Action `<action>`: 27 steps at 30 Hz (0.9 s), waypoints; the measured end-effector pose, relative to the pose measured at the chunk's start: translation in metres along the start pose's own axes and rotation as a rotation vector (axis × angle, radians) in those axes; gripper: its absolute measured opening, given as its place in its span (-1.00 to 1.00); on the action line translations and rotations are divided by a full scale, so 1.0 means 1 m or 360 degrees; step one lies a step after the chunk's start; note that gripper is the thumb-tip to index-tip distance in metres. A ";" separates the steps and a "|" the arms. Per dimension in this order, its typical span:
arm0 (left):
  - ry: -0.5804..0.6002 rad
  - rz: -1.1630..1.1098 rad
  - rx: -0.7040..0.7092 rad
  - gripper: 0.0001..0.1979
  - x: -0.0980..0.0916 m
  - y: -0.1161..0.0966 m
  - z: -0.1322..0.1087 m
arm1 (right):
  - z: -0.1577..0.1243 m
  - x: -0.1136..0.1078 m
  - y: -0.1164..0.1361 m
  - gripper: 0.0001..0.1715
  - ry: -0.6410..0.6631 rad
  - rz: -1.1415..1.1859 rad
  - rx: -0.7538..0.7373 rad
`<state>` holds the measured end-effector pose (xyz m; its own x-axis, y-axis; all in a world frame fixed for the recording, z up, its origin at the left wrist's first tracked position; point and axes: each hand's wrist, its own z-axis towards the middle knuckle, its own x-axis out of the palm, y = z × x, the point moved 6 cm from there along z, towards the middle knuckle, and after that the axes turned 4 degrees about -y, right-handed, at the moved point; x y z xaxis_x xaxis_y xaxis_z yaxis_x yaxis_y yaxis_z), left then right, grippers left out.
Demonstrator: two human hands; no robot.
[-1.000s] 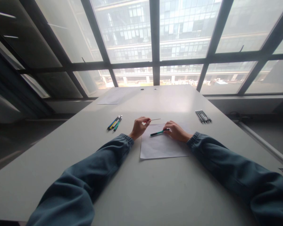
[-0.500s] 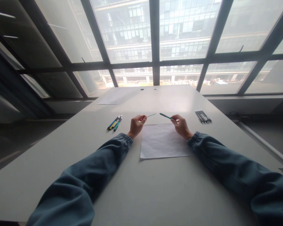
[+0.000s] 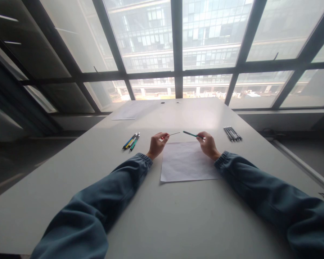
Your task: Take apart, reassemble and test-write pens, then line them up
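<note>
My left hand pinches a thin dark rod, like a pencil lead or a refill; I cannot tell which. The rod's free end points right. My right hand is closed round a slim green pen, possibly a mechanical pencil, with its tip pointing left. A small gap separates the rod's end from the pen's tip. Both are held above the far edge of a white sheet of paper. My fingers hide the rear parts of the rod and the pen.
Several coloured pens lie left of my left hand. On the right, several grey and black pens lie in a row. Another paper sheet rests at the far left of the white table. Windows stand behind it.
The rod in my left hand has shifted slightly right and down, closer to the pen's tip. The pen has dipped a little. Otherwise the table looks the same.
</note>
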<state>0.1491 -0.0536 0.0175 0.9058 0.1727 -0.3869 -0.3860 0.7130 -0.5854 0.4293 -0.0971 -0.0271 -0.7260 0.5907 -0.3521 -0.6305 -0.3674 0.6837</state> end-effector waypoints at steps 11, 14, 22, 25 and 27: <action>0.0055 0.0097 0.0145 -0.79 0.003 -0.007 -0.001 | -0.001 -0.006 0.018 -0.92 -0.0008 -0.0158 -0.0217; 0.0124 0.0110 0.0221 -0.79 0.006 -0.013 -0.004 | -0.003 -0.004 0.026 -0.93 0.0059 -0.0158 -0.0282; 0.0244 0.0097 0.0324 -0.83 0.013 -0.026 -0.010 | -0.009 0.001 0.042 -0.93 0.0214 -0.0085 -0.0405; 0.0254 0.0109 0.0345 -0.82 0.014 -0.029 -0.011 | -0.010 0.001 0.046 -0.93 0.0244 -0.0070 -0.0436; 0.0262 0.0118 0.0348 -0.81 0.014 -0.030 -0.011 | -0.010 0.001 0.048 -0.93 0.0260 -0.0059 -0.0458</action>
<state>0.1714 -0.0802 0.0216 0.8290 0.1303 -0.5439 -0.3874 0.8352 -0.3903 0.3952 -0.1212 -0.0014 -0.7206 0.4931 -0.4874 -0.6923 -0.5495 0.4677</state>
